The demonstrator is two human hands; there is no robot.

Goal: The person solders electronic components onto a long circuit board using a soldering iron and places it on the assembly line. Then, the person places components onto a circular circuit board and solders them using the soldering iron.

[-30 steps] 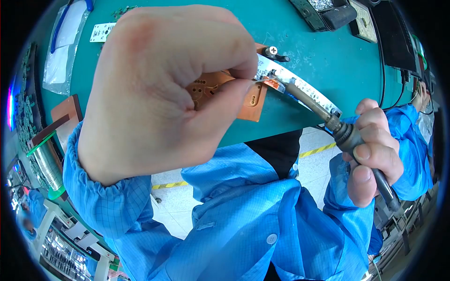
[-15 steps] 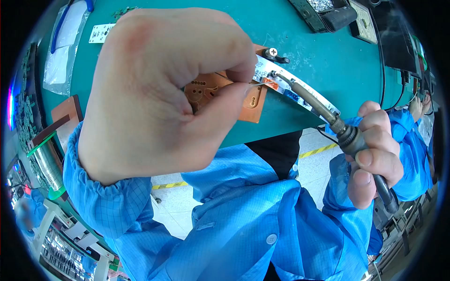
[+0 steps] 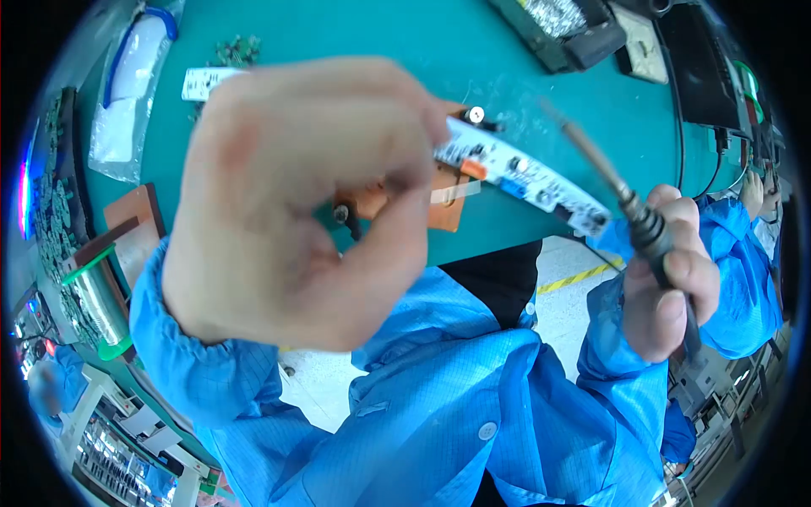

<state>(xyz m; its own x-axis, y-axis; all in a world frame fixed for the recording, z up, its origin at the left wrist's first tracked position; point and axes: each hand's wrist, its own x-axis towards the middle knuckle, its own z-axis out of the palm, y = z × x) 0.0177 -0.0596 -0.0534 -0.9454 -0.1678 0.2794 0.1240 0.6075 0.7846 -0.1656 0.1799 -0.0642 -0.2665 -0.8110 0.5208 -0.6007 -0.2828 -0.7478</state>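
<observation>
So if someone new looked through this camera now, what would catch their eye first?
Probably the left hand, big and blurred left of centre, its fingers curled; whether it holds anything is too blurred to tell. Next, the soldering iron in the right hand at the right, its tip appearing clear of the board. Between them, the curved white board with orange and blue patches stands out against the green tabletop.

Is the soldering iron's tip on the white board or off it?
Off: the soldering iron, in the right hand, has its tip over the green mat, beyond the white board's edge.
</observation>
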